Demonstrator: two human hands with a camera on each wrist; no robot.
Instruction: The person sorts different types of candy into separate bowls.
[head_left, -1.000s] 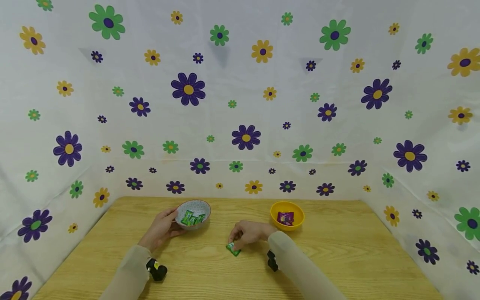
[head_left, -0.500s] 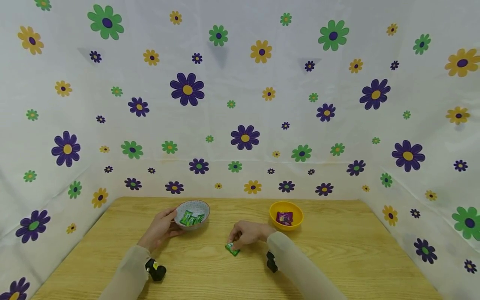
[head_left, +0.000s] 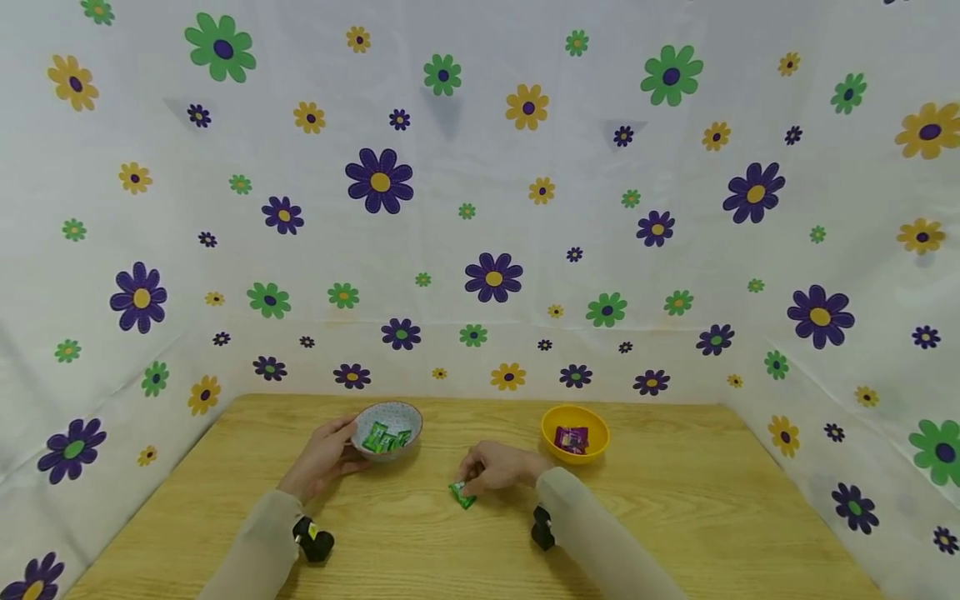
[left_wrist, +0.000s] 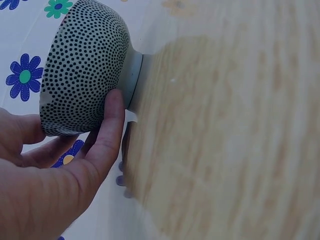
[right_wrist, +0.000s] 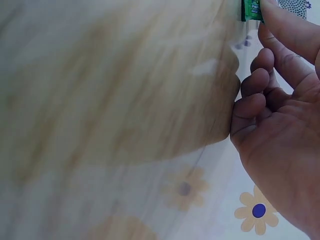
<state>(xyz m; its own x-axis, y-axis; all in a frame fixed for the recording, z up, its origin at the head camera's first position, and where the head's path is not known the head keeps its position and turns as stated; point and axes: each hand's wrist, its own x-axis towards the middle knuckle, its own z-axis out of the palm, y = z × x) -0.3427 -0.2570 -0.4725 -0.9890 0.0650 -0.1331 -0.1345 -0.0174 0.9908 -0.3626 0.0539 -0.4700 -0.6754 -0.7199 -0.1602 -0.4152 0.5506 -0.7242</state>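
Note:
My left hand holds the side of a speckled bowl with a reddish rim, at the back left of the table. Dark dots cover the outside of that bowl in the left wrist view, where one finger lies low near its foot. Several green-wrapped candies lie inside. Right of the bowl and nearer to me, my right hand pinches another green-wrapped candy between thumb and fingers, low over the wood. The right wrist view shows the other fingers curled in, against the tabletop.
A yellow bowl containing purple-wrapped candies stands at the back right, just beyond my right wrist. The wooden table is bordered at the back and both sides by a white flowered cloth. Each wrist wears a black camera.
The pinched green candy has turned slightly in my right fingers and shifted a little to the left. My left hand and the speckled bowl stay in place.

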